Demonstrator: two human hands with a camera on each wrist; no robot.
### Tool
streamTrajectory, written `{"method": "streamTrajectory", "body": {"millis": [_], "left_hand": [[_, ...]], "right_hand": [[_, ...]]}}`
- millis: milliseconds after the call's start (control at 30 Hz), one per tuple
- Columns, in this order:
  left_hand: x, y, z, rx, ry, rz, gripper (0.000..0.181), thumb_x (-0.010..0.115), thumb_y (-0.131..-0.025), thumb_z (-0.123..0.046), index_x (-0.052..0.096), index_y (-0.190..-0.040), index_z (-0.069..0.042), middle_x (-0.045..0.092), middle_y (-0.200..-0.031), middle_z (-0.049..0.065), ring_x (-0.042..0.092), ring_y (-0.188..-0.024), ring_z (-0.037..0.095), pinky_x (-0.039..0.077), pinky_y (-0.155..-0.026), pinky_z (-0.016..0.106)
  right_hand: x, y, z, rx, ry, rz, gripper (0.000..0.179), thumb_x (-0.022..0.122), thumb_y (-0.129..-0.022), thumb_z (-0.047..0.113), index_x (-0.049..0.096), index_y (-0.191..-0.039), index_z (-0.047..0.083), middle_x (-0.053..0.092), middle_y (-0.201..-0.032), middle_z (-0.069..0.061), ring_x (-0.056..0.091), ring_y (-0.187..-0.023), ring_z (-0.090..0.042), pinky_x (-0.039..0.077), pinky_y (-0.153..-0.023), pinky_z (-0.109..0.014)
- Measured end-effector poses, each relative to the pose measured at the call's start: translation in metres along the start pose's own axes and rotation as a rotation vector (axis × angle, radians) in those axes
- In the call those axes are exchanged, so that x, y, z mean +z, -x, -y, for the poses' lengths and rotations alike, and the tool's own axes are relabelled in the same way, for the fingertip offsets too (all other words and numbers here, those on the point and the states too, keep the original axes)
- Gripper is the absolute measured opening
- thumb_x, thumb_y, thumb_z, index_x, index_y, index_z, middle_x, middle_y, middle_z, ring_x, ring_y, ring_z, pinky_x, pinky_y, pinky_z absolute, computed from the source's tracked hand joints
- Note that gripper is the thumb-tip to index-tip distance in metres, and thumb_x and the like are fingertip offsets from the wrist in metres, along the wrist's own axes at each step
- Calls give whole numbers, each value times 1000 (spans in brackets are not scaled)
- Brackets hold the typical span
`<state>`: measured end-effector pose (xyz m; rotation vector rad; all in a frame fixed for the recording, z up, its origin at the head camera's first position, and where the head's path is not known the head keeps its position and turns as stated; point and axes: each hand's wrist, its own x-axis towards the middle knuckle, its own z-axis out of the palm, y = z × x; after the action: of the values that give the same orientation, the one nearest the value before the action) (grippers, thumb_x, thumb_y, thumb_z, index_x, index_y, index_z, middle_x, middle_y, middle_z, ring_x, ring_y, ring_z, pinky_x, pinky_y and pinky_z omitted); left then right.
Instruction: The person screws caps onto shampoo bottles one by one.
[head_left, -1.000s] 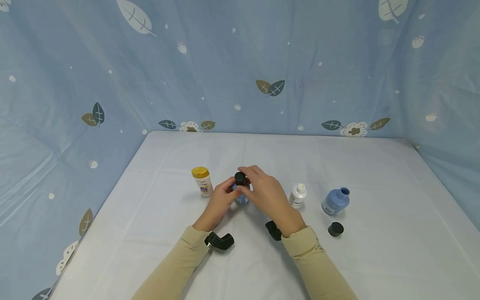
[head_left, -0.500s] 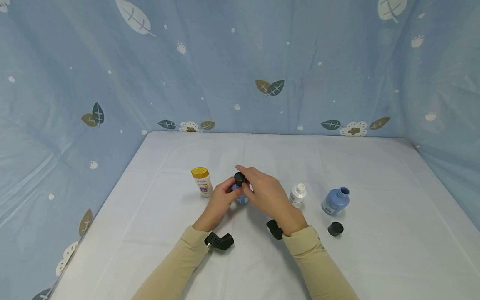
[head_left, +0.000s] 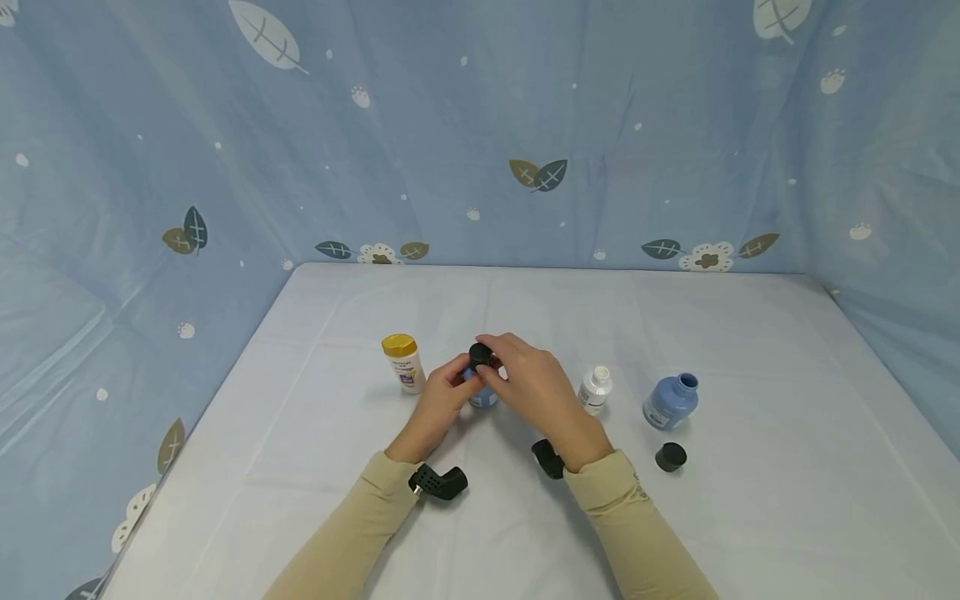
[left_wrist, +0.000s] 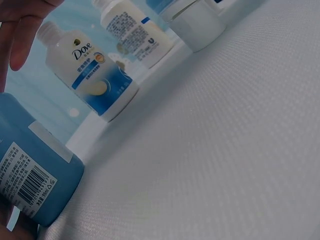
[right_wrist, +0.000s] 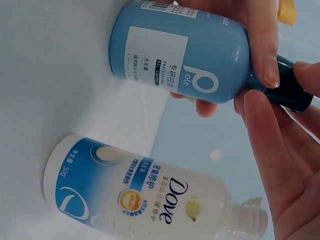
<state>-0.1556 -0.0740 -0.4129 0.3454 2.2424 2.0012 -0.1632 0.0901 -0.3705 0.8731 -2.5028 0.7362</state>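
Observation:
A blue bottle (right_wrist: 215, 55) with a black cap (head_left: 480, 355) on its neck stands upright at mid-table, between both hands. My left hand (head_left: 438, 404) grips the bottle below the cap, its thumb on the near side. My right hand (head_left: 536, 387) pinches the cap between thumb and fingers. In the right wrist view, fingers (right_wrist: 265, 60) of the left hand lie along the bottle's shoulder. The left wrist view shows the bottle's barcode label (left_wrist: 30, 182); its top is out of that frame.
A white bottle with a gold cap (head_left: 400, 345) stands left of the hands. A capless white Dove bottle (head_left: 596, 393) stands right of them. Farther right are a capless blue bottle (head_left: 671, 403) and a loose black cap (head_left: 671, 457). A leaf-patterned blue curtain (head_left: 472, 125) hangs behind the table.
The fingers and thumb of my right hand have shifted slightly around the black cap. My left hand and the bottle have stayed in place.

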Motion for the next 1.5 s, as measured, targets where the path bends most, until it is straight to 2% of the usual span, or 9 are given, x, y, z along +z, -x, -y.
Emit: {"method": "streamTrajectory", "body": {"millis": [233,367,600,767,867,1033,1200,1333,1500], "left_hand": [[0,-1,-1,9,5,5,32,58,-88,-22,56,-117,-9,57,-117,3,49,-110,22,40,-89,30],[0,-1,-2,-9,-23,-8,33,58,-87,-25,57,-117,-11,57,-117,1,49,-109,17,40,-89,30],[0,2,-1,-28,-28,-16,35,59,-86,-30,57,-116,-12,59,-114,-1,49,-108,13,39,-90,31],[0,3,-1,-33,-47,-31,32,59,-87,-26,58,-115,-11,60,-108,1,51,-98,19,42,-81,29],[0,2,1,-24,-44,-31,28,59,-87,-23,58,-113,-12,60,-106,1,50,-97,22,42,-81,29],[-2,-3,14,-9,-26,-26,28,60,-86,-25,59,-113,-17,59,-106,2,50,-98,23,42,-81,29],[-3,-7,27,0,-24,-31,30,60,-85,-30,59,-114,-21,59,-109,0,52,-98,20,43,-82,30],[-2,-7,25,16,-15,-27,29,59,-86,-28,59,-114,-19,59,-110,0,52,-99,18,43,-82,29],[-1,-2,9,8,-7,-23,27,59,-87,-20,59,-113,-14,59,-110,3,52,-99,22,43,-82,29]], "right_hand": [[-1,-1,2,52,-25,0,38,63,-83,27,56,-117,10,59,-99,0,56,-69,-10,44,-57,-23],[-2,-1,3,67,-20,26,42,64,-83,29,55,-119,11,57,-98,0,53,-67,-8,42,-56,-22],[-4,1,6,37,1,76,55,64,-82,31,43,-131,15,54,-108,-2,50,-61,-7,42,-55,-21],[-4,1,6,-21,36,43,55,61,-83,23,41,-132,15,56,-108,-1,42,-52,-6,36,-48,-20],[-4,1,5,-51,42,24,53,59,-82,15,42,-132,14,57,-107,0,41,-51,-6,35,-47,-20],[-4,0,3,-53,32,26,51,57,-82,11,44,-131,16,57,-110,1,44,-55,-6,38,-50,-21],[-4,0,2,-45,3,24,39,57,-84,12,53,-123,14,58,-110,4,52,-63,-7,43,-57,-22],[-4,0,1,-17,-14,40,38,59,-83,14,55,-121,12,58,-109,3,57,-72,-8,45,-62,-23],[-6,-1,1,16,-30,67,39,62,-83,15,54,-121,11,59,-108,2,59,-82,-10,47,-67,-25]]}}
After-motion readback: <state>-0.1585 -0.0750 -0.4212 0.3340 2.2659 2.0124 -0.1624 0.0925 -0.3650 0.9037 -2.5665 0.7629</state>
